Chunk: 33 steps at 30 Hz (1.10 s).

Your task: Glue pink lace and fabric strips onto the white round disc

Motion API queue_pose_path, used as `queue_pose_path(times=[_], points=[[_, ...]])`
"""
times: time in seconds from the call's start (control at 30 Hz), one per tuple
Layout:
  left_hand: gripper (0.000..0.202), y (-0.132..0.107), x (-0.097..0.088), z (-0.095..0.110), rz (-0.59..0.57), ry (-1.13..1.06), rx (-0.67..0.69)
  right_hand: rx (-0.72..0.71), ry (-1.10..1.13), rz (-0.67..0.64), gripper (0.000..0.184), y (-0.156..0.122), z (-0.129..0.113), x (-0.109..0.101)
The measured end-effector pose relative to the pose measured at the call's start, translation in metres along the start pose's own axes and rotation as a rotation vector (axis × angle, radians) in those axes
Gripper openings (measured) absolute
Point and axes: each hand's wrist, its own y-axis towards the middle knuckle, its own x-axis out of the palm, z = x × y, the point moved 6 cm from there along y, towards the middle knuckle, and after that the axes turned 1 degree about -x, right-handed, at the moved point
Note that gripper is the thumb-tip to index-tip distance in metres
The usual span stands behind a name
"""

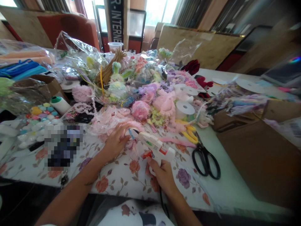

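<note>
Glue gun [155,144] aimed at pink fuzzy piece [135,125]

From my remote post I am reading the head view. The right hand [162,172] is gripping the glue gun's handle, a digit lying near the red trigger [147,154], presumably for control; the nozzle [135,131] is pointing left, close to the piece, contact unclear. The left hand [116,140] is pinching the piece above the floral cloth [117,175] on the tabletop [235,188], seemingly steadying it. Scissors [207,161] are lying right of the gun, probably for easy reach. Pose: both forearms [80,185] are converging from the near edge.
</note>
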Motion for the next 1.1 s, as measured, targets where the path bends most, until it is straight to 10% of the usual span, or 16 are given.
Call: queue_pose_path(times=[1.1], points=[[0.039,0.001,-0.005,-0.001,0.057,-0.089,-0.059,-0.062,-0.108,0.04,0.043,-0.002,-0.006,0.003]])
